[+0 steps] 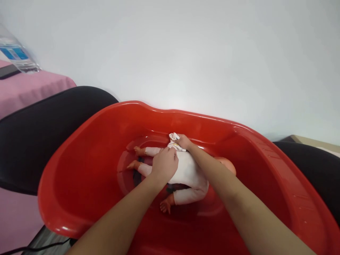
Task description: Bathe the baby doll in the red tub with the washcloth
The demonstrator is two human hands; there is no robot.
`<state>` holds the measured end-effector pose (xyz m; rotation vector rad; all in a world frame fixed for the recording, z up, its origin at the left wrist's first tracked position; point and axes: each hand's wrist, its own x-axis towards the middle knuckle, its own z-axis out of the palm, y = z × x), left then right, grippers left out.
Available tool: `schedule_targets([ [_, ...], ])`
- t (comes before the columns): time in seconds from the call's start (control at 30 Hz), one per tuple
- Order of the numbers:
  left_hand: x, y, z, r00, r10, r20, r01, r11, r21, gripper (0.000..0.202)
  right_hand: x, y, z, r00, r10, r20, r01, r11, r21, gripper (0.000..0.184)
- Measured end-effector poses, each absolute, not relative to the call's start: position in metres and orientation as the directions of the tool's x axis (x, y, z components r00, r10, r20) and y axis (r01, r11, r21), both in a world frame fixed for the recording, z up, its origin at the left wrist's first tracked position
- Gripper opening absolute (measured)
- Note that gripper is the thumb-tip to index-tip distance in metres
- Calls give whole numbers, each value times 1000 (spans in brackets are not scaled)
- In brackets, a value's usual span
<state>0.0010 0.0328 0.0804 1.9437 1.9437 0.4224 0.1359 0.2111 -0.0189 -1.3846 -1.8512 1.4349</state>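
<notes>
A baby doll (187,170) in white clothes lies in shallow water inside a red baby bathtub (77,163), its head to the right and its bare feet to the left. My right hand (183,141) is closed on a small white patterned cloth (174,140), which bunches up beside the doll's far side. Over the doll's lower body, my left hand (166,163) is closed with curled fingers, gripping the doll there; the fingertips are partly hidden. One doll arm stretches towards me, palm side in the water. My right forearm covers part of the doll's head.
Black chair backs (50,131) flank the tub on the left and right. A pink-covered table (39,85) at the left carries a clear plastic bottle (18,53) and a dark flat object (7,71). A white wall stands behind. A black cable (50,245) runs at lower left.
</notes>
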Motion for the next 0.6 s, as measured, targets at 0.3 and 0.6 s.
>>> schedule_targets([
  [0.3, 10, 26, 81, 106, 992, -69, 902, -66, 426, 29, 132, 208, -16, -499, 832, -240, 445, 8, -896, 33],
  [0.6, 7, 27, 71, 72, 987, -145, 887, 4, 461, 26, 130, 207, -13, -428, 883, -195, 467, 31, -884, 23],
])
